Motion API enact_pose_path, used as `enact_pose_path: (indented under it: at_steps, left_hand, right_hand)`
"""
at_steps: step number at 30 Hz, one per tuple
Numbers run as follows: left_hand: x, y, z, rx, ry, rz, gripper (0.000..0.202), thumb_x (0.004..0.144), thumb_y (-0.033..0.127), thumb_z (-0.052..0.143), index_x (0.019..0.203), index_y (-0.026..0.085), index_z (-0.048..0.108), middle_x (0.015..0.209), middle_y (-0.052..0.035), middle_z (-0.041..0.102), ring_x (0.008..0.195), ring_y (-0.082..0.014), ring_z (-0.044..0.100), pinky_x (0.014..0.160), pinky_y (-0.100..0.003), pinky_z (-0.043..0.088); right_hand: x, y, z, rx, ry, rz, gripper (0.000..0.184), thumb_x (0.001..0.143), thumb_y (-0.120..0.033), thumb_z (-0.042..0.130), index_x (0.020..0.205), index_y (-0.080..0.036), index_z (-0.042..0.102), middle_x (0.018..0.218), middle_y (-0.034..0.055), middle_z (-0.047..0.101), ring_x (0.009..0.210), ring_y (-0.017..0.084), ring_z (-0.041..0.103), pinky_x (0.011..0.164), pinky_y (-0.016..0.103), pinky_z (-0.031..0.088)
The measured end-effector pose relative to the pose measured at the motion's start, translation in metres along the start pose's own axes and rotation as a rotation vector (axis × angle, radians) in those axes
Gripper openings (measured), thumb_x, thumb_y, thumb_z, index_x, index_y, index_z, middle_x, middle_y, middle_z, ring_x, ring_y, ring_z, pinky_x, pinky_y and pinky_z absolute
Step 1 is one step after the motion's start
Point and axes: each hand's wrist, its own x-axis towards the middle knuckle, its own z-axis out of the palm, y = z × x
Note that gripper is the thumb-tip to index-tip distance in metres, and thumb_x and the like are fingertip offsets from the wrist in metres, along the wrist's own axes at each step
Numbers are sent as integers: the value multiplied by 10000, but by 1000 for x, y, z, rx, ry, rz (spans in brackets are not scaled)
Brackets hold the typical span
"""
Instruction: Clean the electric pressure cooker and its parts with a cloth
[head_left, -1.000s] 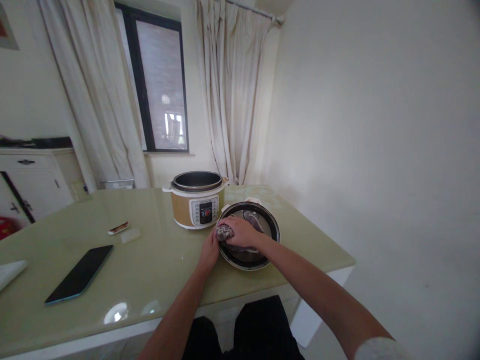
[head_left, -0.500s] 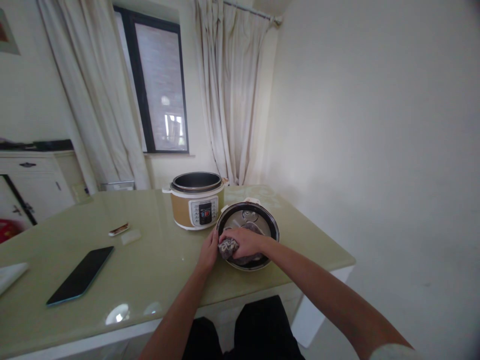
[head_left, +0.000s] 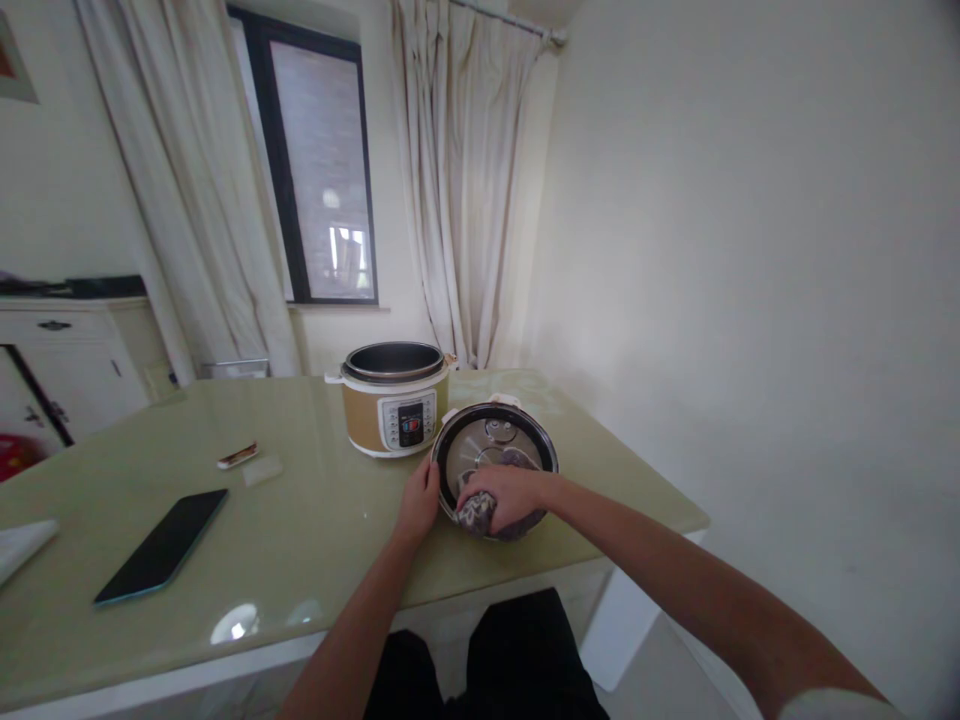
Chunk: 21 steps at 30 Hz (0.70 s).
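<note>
A round pressure cooker lid (head_left: 480, 440) lies upside down on the table, its metal inner face and dark sealing ring showing upward. My left hand (head_left: 418, 497) grips the lid's left rim, thumb against the edge. Bunched in my right hand (head_left: 510, 494) is a grey patterned cloth (head_left: 477, 513), pressed against the near part of the lid's inside. Some of the cloth spreads out beneath and behind that hand. Just behind and to the left stands the gold and white electric pressure cooker (head_left: 363, 418), uncovered, with a dark inner pot (head_left: 395, 358) in it.
A dark phone or tablet (head_left: 163, 545) lies on the glossy greenish table (head_left: 300, 540), left of my arms. Beyond it are a small red-and-white object (head_left: 238, 456) and a pale translucent piece (head_left: 262, 471). A white object (head_left: 24, 548) sits at the left edge. The wall (head_left: 787, 300) rises on the right.
My right hand has slid the cloth right and slightly nearer along the lid, from its left side to the near rim. My left hand keeps its hold on the rim.
</note>
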Motion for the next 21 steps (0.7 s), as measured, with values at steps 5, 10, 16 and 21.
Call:
enact_pose_path:
  at_steps: [5,10,16,21]
  left_hand:
    - [-1,3,0,3,-14,12,502,1061,451,403,1395,184,666,1437,-112,700,1368,-266,624,1206,-454,448]
    - [-2,1,0,30,-36,17,492,1061,433,406,1389,178,670,1377,-112,734,1360,-271,630,1185,-459,473]
    - [0,-4,3,28,-23,24,485,1062,397,400,1422,187,649,1427,-109,707,1389,-272,608,1205,-480,455]
    - [0,-7,4,36,-35,40,502,1066,399,389,1442,166,626,1471,-124,676,1410,-270,592,1225,-480,435]
  right_hand:
    - [-14,-9,-12,-153,-142,54,544,707,-308,850,1245,-269,778,1143,72,736,1013,269,688,861,336,517]
    - [-15,-15,-28,-276,-257,224,558,690,-339,834,1244,-301,781,1153,75,761,991,294,715,785,345,533]
    - [-5,-1,-33,-471,-42,475,569,775,-301,762,1338,-249,698,1248,159,733,1119,363,710,839,400,576]
    - [25,10,-27,-487,281,600,555,873,-295,684,1409,-205,572,1341,179,667,1181,335,673,920,397,567]
